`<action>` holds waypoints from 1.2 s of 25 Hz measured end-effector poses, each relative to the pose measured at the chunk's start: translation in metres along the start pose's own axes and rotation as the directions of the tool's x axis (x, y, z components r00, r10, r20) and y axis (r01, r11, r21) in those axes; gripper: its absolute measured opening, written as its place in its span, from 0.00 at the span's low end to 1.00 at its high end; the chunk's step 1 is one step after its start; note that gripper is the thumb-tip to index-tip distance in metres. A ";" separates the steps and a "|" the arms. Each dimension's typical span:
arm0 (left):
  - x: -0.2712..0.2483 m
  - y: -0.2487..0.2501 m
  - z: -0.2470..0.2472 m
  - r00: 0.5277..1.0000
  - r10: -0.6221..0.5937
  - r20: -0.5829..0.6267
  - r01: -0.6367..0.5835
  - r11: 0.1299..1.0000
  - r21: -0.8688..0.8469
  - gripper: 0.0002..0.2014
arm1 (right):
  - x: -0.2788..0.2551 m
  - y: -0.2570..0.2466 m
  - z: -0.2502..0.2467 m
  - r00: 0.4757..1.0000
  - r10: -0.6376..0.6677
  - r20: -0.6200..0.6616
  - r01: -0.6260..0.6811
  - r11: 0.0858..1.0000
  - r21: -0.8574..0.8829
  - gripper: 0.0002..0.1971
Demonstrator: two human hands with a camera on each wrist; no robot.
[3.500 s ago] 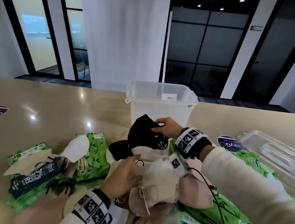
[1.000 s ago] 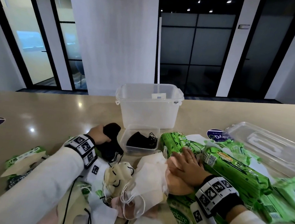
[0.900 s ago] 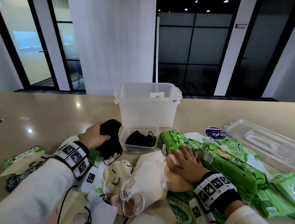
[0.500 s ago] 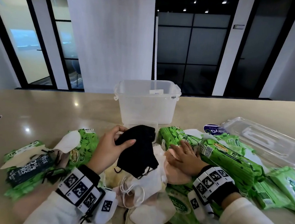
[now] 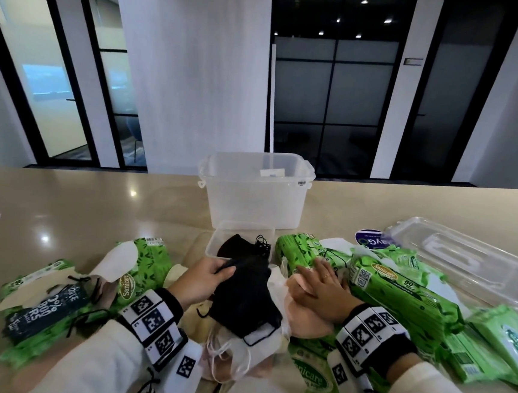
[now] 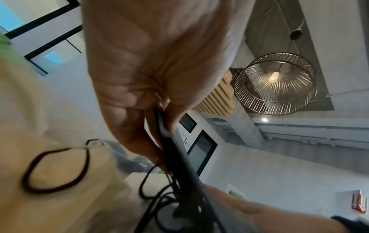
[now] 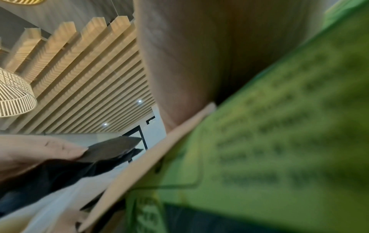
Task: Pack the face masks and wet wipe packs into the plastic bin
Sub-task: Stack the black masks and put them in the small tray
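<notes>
The left hand [image 5: 203, 280] pinches a soft black mask [image 5: 244, 295] at its upper edge, centre frame, lower than half a second ago and draped over pale crumpled masks [image 5: 247, 349]. The right hand [image 5: 321, 288] lies flat, fingers straight, on a pink mask [image 5: 306, 321] beside glossy green wipe packs [image 5: 399, 298]. The clear rigid bin [image 5: 253, 192] stands on the surface behind, unchanged.

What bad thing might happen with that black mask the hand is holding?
The left hand pinches only the edge of the black mask, so it might slip. Its dangling ear loops could snag the pale masks below and drag them along. The small tray sits before the plastic bin, so the mask may land there instead.
</notes>
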State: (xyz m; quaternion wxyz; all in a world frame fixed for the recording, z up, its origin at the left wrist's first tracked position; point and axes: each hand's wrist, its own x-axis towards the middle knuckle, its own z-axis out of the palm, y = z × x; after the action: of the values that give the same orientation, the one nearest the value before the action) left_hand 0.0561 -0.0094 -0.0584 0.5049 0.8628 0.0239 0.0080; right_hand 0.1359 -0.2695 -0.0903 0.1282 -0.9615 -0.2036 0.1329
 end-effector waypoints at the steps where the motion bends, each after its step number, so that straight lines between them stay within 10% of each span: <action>1: -0.002 -0.006 0.003 1.000 -0.004 0.031 0.004 1.000 -0.014 0.11 | 0.000 0.000 0.000 1.000 0.002 -0.003 -0.002 1.000 -0.002 0.34; 8: -0.017 -0.017 0.013 0.992 0.122 -0.016 -0.122 0.992 0.038 0.14 | -0.002 0.000 0.000 1.000 -0.003 0.002 0.003 1.000 0.002 0.34; 17: 0.000 -0.026 0.022 0.958 -0.199 0.206 0.097 0.901 0.422 0.10 | -0.001 0.000 0.002 1.000 0.001 0.004 -0.001 1.000 0.002 0.33; 30: 0.002 -0.015 0.012 0.990 0.104 0.096 -0.132 0.923 0.362 0.10 | 0.001 0.001 0.004 1.000 0.005 -0.030 -0.006 1.000 -0.024 0.34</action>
State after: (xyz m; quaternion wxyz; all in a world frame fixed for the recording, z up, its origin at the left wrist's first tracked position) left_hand 0.0576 -0.0124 -0.0771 0.3336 0.9416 -0.0460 0.0016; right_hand 0.1360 -0.2688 -0.0943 0.1192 -0.9654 -0.2005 0.1165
